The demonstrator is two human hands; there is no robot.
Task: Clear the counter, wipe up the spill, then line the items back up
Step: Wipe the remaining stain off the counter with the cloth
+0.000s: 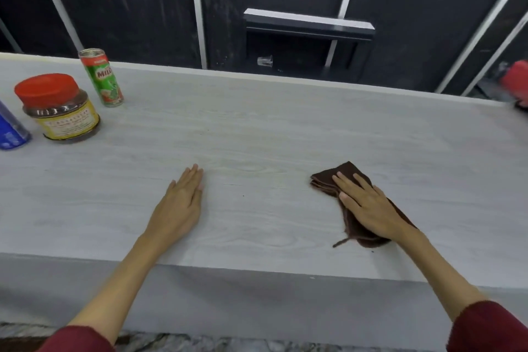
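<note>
My right hand (368,206) presses flat on a folded dark brown cloth (328,180) lying on the pale grey counter (257,128), right of centre. My left hand (180,203) rests flat on the bare counter with its fingers together, holding nothing. At the far left stand a green Milo can (102,77), a jar with a red lid and yellow label (60,108), and a blue container (11,128) cut off by the frame edge. I see no clear puddle on the counter surface.
A red object (515,80) sits blurred at the counter's far right edge. Behind the counter is a dark wall with metal strips, a recessed shelf (308,26) and a small clear cup (265,60). The counter's front edge runs just below my forearms.
</note>
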